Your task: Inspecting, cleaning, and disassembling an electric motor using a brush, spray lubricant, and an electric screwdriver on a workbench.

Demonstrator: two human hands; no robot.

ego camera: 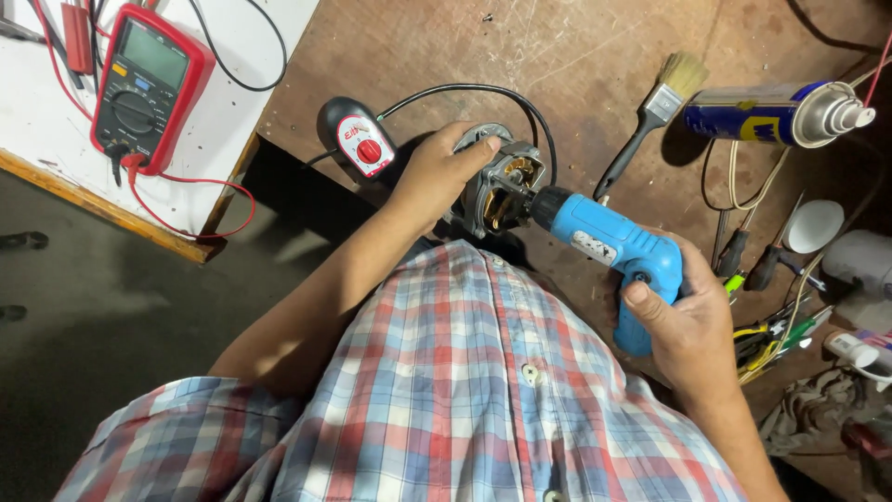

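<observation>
My left hand (437, 172) grips a small grey electric motor (502, 186) with copper windings, held on its side at the near edge of a brown workbench (576, 56). My right hand (683, 321) is wrapped around the handle of a blue cordless screwdriver (618, 256). The tool's black nose is pressed against the motor's end. A black cable (483, 91) loops from the motor around behind it.
A black speed controller with a red knob (358, 139) lies left of the motor. A red multimeter (149, 79) with red leads sits on a white board at the left. A paintbrush (655, 112), a blue spray can (771, 112), screwdrivers and wires (771, 307) crowd the right.
</observation>
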